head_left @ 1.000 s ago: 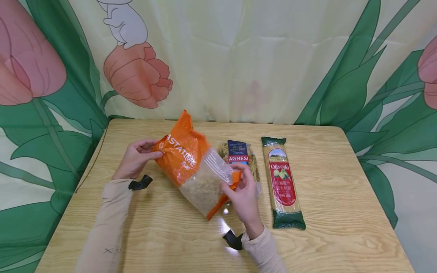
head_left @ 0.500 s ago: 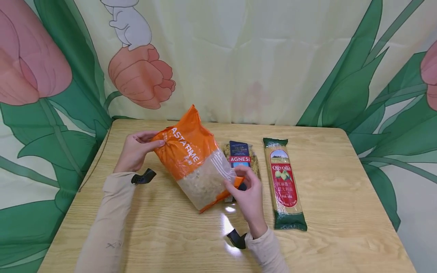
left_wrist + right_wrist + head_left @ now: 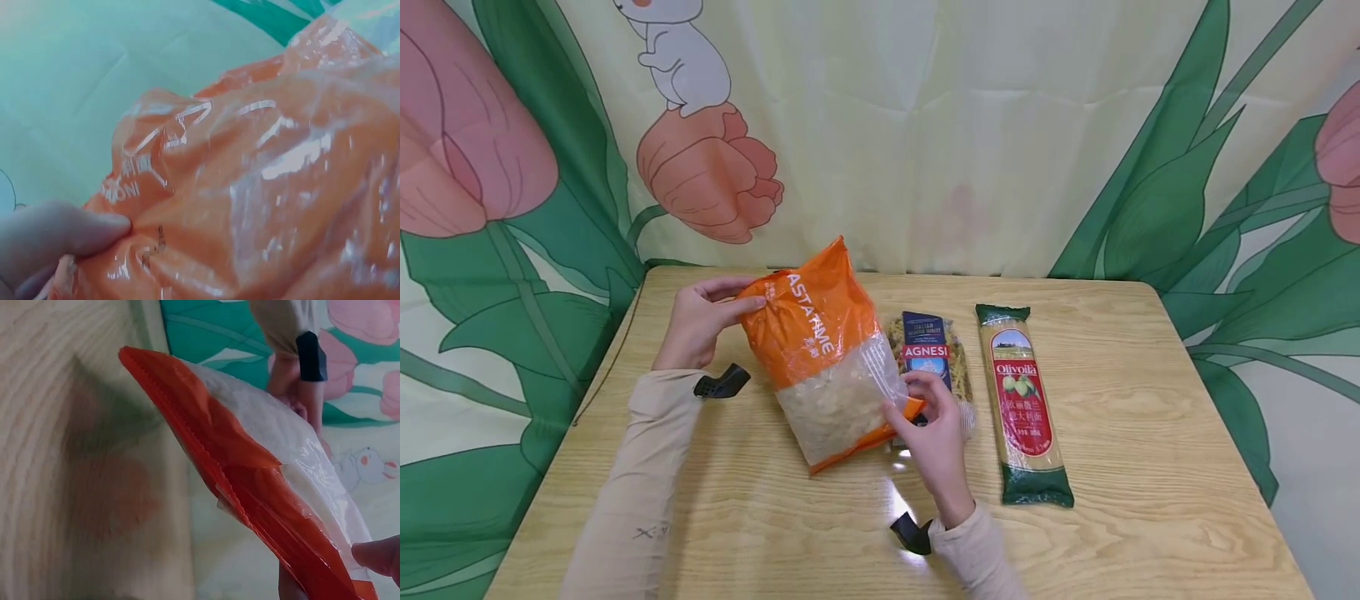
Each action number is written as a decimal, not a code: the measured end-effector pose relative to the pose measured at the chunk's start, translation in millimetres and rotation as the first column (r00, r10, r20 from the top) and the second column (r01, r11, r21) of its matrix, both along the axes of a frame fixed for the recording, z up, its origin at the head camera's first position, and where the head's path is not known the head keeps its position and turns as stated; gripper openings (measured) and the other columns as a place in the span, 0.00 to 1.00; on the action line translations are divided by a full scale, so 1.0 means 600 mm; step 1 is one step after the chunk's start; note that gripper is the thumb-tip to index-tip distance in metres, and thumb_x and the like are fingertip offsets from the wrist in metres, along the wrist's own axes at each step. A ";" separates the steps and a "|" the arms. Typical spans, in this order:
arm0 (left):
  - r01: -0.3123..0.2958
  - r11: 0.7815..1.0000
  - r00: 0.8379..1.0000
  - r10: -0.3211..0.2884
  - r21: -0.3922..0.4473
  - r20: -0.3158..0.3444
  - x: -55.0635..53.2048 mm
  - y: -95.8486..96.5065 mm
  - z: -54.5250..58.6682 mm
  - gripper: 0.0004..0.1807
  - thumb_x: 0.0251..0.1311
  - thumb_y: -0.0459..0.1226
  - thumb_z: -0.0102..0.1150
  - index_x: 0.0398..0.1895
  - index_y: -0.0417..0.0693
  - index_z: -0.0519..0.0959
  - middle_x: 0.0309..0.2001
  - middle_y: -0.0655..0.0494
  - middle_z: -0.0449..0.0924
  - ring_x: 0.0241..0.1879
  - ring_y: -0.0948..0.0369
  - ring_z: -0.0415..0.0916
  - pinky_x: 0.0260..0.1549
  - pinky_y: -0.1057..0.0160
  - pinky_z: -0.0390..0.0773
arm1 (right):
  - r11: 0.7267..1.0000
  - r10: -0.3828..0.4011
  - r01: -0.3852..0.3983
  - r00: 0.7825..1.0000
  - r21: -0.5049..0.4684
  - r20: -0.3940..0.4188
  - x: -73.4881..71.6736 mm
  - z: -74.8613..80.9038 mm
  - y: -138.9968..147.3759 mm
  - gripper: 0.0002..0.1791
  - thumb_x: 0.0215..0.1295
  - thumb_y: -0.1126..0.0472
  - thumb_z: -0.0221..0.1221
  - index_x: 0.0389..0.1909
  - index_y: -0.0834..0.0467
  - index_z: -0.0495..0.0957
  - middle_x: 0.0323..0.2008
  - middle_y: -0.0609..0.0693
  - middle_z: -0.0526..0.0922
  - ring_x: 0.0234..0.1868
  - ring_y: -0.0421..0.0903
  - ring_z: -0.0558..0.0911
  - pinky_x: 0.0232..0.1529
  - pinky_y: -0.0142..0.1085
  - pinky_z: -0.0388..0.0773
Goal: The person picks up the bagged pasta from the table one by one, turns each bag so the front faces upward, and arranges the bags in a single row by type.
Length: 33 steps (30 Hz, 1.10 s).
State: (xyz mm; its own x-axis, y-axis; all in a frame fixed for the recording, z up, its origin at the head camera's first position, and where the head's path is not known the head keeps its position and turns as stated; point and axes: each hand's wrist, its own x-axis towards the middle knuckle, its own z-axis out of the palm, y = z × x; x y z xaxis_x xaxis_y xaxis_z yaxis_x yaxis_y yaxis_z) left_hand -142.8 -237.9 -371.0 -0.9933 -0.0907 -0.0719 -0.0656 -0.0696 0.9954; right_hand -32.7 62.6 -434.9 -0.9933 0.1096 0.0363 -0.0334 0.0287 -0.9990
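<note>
An orange bag of pasta with a see-through lower half is held tilted above the table between both hands. My left hand pinches its upper left edge, the thumb pressing into the crinkled orange film in the left wrist view. At the lower right corner, my right hand pinches the orange end strip between thumb and fingers. The right wrist view shows the bag's zigzag bottom seal off the tabletop. Behind the right hand, an AGNESI pasta packet lies flat, partly covered by the hand and the bag.
A long Olivoilà spaghetti packet with green ends lies right of the AGNESI packet. Everything is on a light wooden table. A flower-printed curtain hangs along the table's back edge.
The orange bag has turned clockwise to stand more upright, its lower end swinging left. The left hand has risen slightly. More of the AGNESI packet shows.
</note>
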 end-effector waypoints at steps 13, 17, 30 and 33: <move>-0.103 0.965 0.992 0.119 -0.240 0.051 -0.010 0.001 -0.006 0.20 0.54 0.36 0.74 0.48 0.34 0.83 0.33 0.65 0.83 0.32 0.68 0.82 0.33 0.72 0.84 | 0.999 0.040 -0.040 0.999 0.009 0.036 0.026 -0.039 -0.050 0.21 0.52 0.67 0.73 0.46 0.59 0.76 0.36 0.55 0.84 0.39 0.46 0.80 0.44 0.32 0.76; -0.103 0.951 0.992 0.119 -0.290 0.037 -0.016 -0.002 -0.015 0.21 0.55 0.36 0.73 0.49 0.32 0.83 0.33 0.65 0.83 0.33 0.67 0.82 0.34 0.72 0.84 | 0.999 0.042 -0.043 0.999 0.017 0.030 0.027 -0.044 -0.062 0.21 0.52 0.67 0.73 0.46 0.60 0.75 0.36 0.55 0.83 0.38 0.45 0.80 0.45 0.31 0.76; -0.042 0.973 0.984 0.080 -0.226 0.161 -0.033 -0.026 -0.036 0.25 0.57 0.37 0.71 0.55 0.31 0.79 0.28 0.72 0.84 0.30 0.71 0.83 0.33 0.72 0.84 | 0.995 0.067 -0.072 0.995 0.070 0.072 0.024 -0.056 -0.078 0.21 0.56 0.63 0.72 0.48 0.58 0.75 0.37 0.54 0.84 0.43 0.48 0.81 0.49 0.35 0.77; -0.024 0.988 0.978 0.054 -0.151 0.200 -0.035 -0.029 -0.036 0.27 0.58 0.35 0.70 0.58 0.29 0.76 0.29 0.69 0.85 0.30 0.70 0.83 0.33 0.71 0.84 | 0.993 0.084 -0.090 0.994 0.078 0.075 0.021 -0.057 -0.078 0.21 0.57 0.63 0.71 0.50 0.59 0.75 0.39 0.55 0.84 0.46 0.50 0.82 0.52 0.37 0.77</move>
